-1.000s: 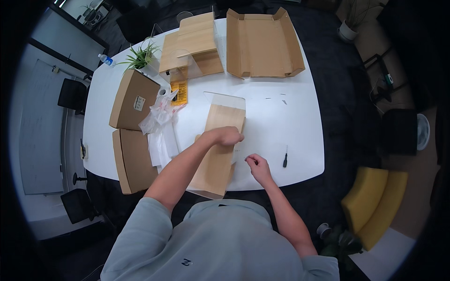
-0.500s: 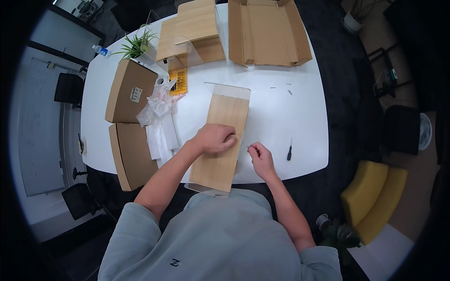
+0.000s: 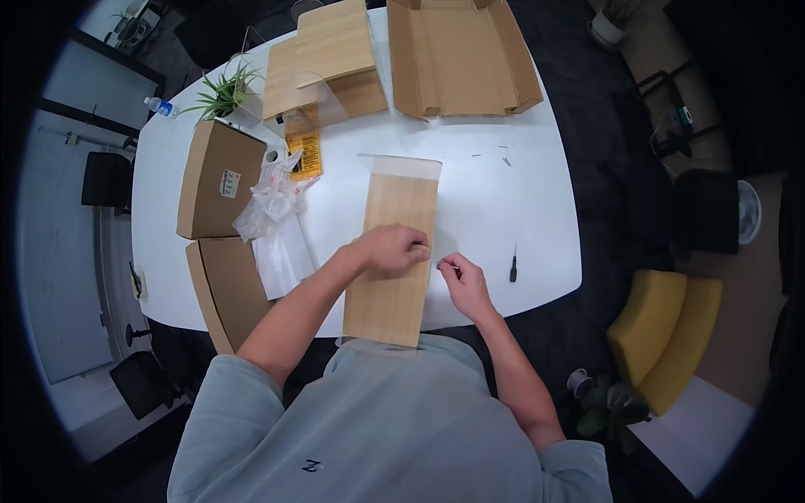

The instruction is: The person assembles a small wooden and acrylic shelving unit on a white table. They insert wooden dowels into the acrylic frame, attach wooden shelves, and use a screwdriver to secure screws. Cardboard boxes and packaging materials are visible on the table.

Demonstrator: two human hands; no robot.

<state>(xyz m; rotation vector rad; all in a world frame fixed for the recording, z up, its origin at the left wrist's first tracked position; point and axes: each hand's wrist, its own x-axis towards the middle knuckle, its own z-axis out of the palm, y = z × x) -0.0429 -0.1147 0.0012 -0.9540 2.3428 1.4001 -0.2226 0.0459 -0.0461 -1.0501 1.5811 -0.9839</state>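
A pale wooden board (image 3: pixel 392 306) lies lengthwise in front of me, with clear plastic panels (image 3: pixel 406 167) at its far and near ends. My left hand (image 3: pixel 392 250) rests on its middle, fingers curled closed at the right edge. Just right of that edge, my right hand (image 3: pixel 463 282) pinches a small metal piece (image 3: pixel 440 266) between thumb and fingertips; it is too small to identify surely. Farther right on the white table lies a screwdriver (image 3: pixel 513 266) with a black handle. Several small loose screws (image 3: pixel 506 161) lie beyond it.
An open cardboard box (image 3: pixel 461 75) sits at the far right, beside more wooden panels (image 3: pixel 334 50). Brown cartons (image 3: pixel 220 180) and crumpled plastic wrap (image 3: pixel 272 197) line the left, near a yellow packet (image 3: pixel 307 154). A potted plant (image 3: pixel 225 94) and a bottle (image 3: pixel 159 106) stand far left.
My view has turned slightly, so the board now appears straighter. My left hand stays on the board and my right hand remains beside its edge, fingers slightly shifted.
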